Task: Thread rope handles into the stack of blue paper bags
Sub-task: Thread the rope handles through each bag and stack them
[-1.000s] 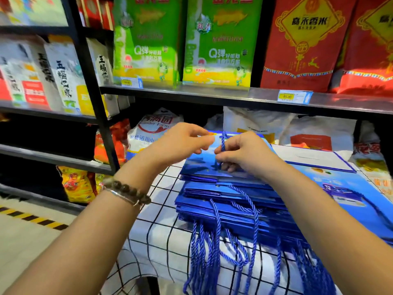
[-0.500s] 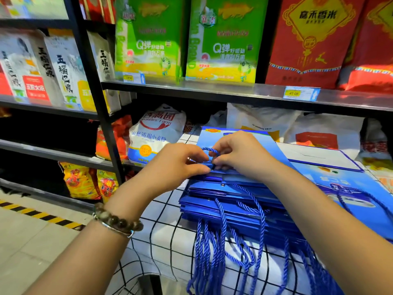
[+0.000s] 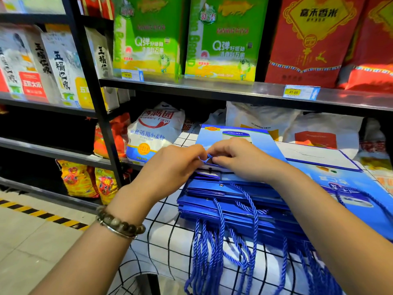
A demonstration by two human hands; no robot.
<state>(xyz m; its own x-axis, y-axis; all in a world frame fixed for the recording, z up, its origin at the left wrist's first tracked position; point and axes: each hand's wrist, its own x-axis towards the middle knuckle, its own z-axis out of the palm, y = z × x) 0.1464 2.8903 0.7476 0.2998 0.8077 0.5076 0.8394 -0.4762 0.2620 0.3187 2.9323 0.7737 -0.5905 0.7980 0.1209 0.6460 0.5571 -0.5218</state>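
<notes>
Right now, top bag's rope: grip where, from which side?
Pinch the rope loop at its arch, from above, fingertips either side. It stands clear of the top bag's near edge, between the left hand and right hand; the flat paper blocks coming from below.

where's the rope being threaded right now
Head view, centre: the rope loop is pinched between the left hand and right hand, at the near edge of the top bag on the blue stack.

Bright, even light falls from above me; glare streaks the metal shelf (image 3: pixel 212 87), the green packages (image 3: pixel 148 39) blur softly, and straight lines bow near the edges.
</notes>
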